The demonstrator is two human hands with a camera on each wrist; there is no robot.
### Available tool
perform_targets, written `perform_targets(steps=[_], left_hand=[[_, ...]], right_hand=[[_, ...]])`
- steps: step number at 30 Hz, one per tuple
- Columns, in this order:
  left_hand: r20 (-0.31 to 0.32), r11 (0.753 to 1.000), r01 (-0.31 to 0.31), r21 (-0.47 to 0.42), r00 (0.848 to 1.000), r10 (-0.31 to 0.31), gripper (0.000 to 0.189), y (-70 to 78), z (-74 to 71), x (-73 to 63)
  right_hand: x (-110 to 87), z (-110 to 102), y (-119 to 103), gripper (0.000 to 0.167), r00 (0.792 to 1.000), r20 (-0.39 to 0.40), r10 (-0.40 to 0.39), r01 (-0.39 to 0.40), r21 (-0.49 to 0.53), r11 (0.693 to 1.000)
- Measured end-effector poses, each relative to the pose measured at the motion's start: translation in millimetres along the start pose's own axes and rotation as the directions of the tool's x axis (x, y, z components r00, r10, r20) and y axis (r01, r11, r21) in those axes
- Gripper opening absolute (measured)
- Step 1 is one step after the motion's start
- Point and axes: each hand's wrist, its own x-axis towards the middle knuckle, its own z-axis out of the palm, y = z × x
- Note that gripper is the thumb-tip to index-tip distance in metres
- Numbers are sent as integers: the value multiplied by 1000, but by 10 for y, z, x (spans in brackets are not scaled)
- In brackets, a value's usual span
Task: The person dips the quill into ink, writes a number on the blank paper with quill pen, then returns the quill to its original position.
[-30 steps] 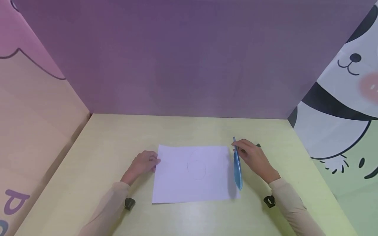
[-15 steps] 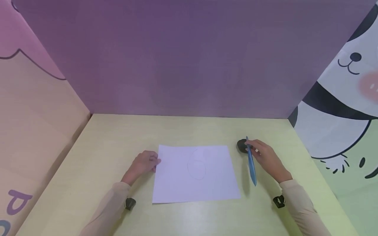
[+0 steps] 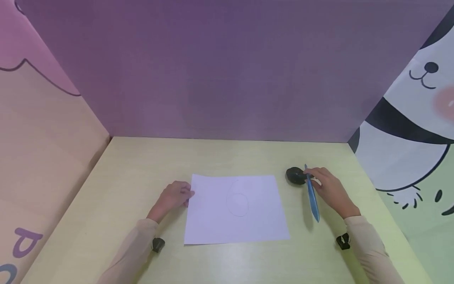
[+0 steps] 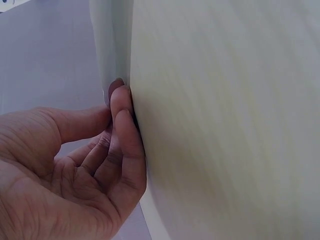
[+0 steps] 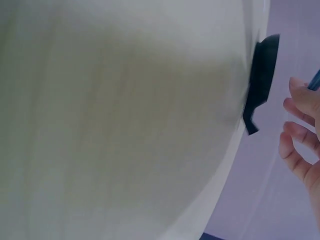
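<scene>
A white sheet of paper lies on the table, a thin looped line like a 6 drawn on it. My left hand pinches its left edge between thumb and fingers; in the left wrist view the hand grips the sheet's rim. My right hand pinches the narrow top end of a slim, flat blue thing, which tapers downward, right of the paper. Just beyond the right fingertips sits a rounded black thing with a short tail. The right wrist view shows it beside the right hand.
The pale wooden table meets a purple wall at its back edge. A pink and beige panel stands on the left, and a panda-printed panel on the right. Dark wrist cameras sit at both cuffs.
My right hand has moved right with the blue thing, from over the paper's right edge to beside it. The black thing, mostly hidden before, now shows. The left hand stays on the paper.
</scene>
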Motion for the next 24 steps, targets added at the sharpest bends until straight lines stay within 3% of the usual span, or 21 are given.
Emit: perform_targets(steps=[6, 24], left_hand=[[0, 1000, -3, 4, 1000, 3, 13, 2, 12, 9], [0, 1000, -9, -14, 1000, 9, 15, 32, 48, 2]], right_hand=[[-66, -12, 94, 47, 1000, 25, 13, -12, -8, 1000], [-119, -105, 183, 49, 989, 134, -67, 79, -87, 993]])
